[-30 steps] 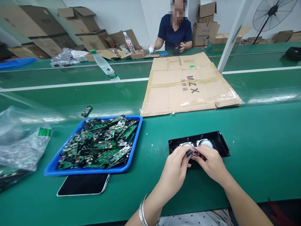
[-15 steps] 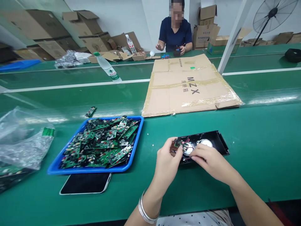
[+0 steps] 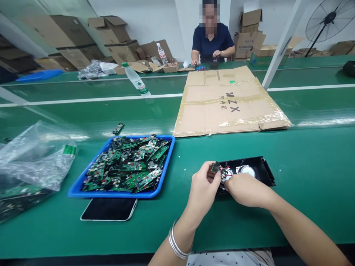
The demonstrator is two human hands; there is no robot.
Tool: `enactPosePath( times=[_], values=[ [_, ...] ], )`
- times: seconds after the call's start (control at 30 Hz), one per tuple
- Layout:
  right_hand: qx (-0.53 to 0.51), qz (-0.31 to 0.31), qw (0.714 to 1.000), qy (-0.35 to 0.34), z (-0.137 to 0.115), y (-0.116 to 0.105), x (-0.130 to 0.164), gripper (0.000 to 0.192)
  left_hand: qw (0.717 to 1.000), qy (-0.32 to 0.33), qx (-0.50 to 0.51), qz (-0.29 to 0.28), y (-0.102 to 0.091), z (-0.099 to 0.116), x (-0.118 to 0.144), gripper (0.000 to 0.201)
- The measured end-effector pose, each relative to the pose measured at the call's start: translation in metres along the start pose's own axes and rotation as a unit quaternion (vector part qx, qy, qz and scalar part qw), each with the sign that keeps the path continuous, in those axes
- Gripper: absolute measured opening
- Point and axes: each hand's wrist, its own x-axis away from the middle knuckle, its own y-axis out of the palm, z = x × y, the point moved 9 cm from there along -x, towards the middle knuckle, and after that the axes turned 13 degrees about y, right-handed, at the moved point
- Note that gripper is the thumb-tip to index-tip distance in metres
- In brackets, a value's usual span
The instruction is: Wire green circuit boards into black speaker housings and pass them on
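Green counter [image 3: 305, 162] carries blue tray [image 3: 83, 186], phone [image 3: 109, 209], plastic bag [image 3: 33, 159], flattened cardboard [image 3: 230, 103], black housing [image 3: 263, 170], bottle [image 3: 136, 79].

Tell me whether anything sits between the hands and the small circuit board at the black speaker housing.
Nothing visible does. The left hand already pinches the small circuit board at the left end of the black speaker housing, and the right hand rests against it from the other side, over the left speaker.

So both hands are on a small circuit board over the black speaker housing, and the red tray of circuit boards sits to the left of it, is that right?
Not quite: the tray is blue, not red, as the head view shows. The rest holds: the left hand and right hand hold a small circuit board over the black speaker housing, with the tray to its left.
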Motion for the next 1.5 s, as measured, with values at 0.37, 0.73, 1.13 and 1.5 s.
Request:
enactPosePath(
  times=[0.37, 0.73, 1.13, 1.5],
  values=[
    [-0.019, -0.009, 1.000, -0.018, 0.007, -0.001, -0.001, 0.025, 0.997, -0.045, 0.043, -0.034, 0.010, -0.011, 0.004, 0.012],
    [-0.024, 0.033, 0.992, 0.122, 0.065, -0.013, -0.003, 0.021, 0.999, -0.026, 0.043, -0.016, 0.012, -0.009, 0.007, 0.010],
    [-0.042, 0.036, 0.995, 0.077, 0.057, -0.007, -0.012, 0.008, 0.999, -0.015, 0.036, -0.001, 0.014, -0.007, 0.010, 0.008],
    [-0.631, 0.126, 0.762, 0.065, 0.097, 0.004, 0.012, 0.027, 0.999, -0.018, 0.030, -0.021, 0.021, -0.006, 0.006, 0.009]
  ],
)
